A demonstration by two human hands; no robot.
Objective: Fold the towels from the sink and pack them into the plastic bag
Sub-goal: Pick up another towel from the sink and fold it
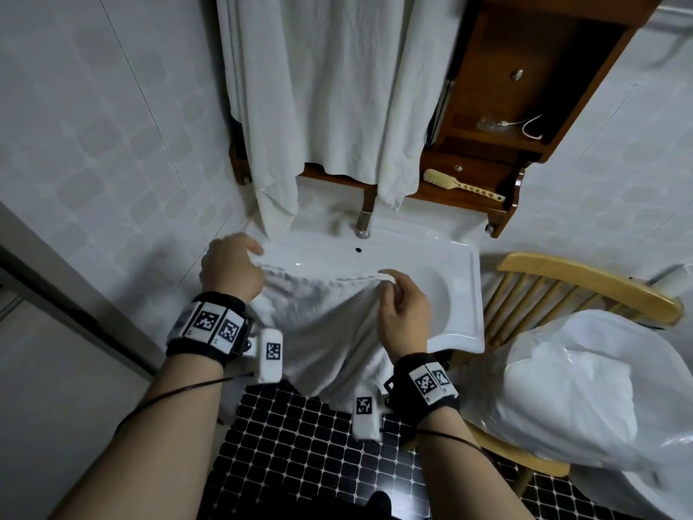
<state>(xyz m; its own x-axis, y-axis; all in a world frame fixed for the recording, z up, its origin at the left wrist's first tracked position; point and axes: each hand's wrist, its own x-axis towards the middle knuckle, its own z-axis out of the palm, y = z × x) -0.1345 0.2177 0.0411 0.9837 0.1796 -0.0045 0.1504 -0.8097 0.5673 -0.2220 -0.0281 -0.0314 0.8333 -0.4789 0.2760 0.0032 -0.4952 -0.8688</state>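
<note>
Over the sink, at its left rim, the left hand grips one top corner of the white towel, which hangs down past the sink's front edge. Nearer the sink's middle, the right hand pinches the other end of that top edge. For a clean fold, I judge both hands should draw the edge taut and level before bringing the corners together. Right of the sink, the plastic bag sits on a chair.
</note>
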